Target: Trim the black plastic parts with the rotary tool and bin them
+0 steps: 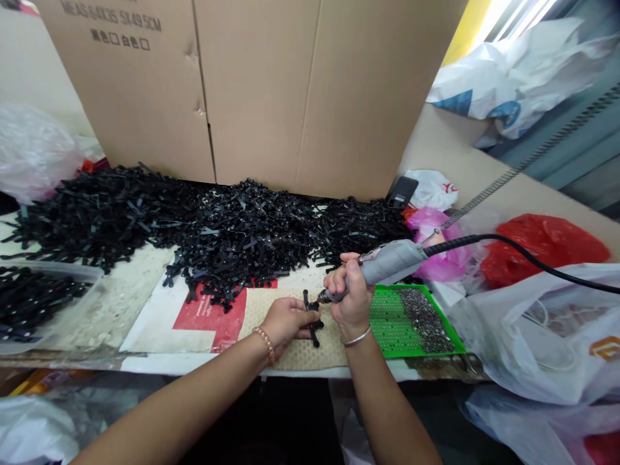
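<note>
My right hand (349,296) is wrapped round a grey powered screwdriver (387,261), its tip pointing left and down at a small black plastic part (314,316). My left hand (287,320) pinches that black part and presses it onto a beige honeycomb mat (290,352). A black cable (533,255) runs from the tool's back end off to the right. Just right of my right hand lies a green tray (394,323) holding many small silver screws.
A large heap of black plastic parts (194,219) covers the table behind the mat, in front of an upright cardboard box (261,90). A clear tub (33,303) with more black parts stands at left. Plastic bags (547,242) crowd the right side.
</note>
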The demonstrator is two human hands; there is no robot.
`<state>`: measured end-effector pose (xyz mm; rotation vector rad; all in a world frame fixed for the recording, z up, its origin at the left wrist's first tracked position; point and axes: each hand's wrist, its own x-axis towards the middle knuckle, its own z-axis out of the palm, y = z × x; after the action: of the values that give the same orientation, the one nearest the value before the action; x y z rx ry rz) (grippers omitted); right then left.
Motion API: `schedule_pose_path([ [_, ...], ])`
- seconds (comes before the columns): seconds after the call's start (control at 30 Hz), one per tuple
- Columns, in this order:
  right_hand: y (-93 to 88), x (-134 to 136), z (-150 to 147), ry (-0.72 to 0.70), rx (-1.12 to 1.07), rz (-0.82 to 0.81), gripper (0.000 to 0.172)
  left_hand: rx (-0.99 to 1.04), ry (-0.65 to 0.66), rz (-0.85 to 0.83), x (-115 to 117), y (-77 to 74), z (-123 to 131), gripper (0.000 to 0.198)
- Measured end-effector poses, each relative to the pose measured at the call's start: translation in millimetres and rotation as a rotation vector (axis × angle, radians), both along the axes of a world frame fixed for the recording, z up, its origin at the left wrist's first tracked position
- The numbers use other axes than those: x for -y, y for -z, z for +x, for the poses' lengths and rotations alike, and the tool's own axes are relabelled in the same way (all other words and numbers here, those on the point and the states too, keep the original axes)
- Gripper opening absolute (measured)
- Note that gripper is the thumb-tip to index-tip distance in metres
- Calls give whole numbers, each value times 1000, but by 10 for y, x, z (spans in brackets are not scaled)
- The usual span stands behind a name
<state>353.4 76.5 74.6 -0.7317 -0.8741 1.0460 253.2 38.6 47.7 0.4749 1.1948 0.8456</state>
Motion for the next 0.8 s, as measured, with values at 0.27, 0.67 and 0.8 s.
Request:
schedule_pose_path([
  [0.27, 18, 0, -4, -22, -17, 26, 25, -2, 10, 5, 5, -1, -3, 35],
  [0.67, 2, 3, 18, -4, 3, 21, 29, 8, 7, 2, 5, 8, -5, 33],
  [0.8, 11, -2, 16, 6, 23, 6, 31, 27, 2, 9, 5, 34, -7, 35],
])
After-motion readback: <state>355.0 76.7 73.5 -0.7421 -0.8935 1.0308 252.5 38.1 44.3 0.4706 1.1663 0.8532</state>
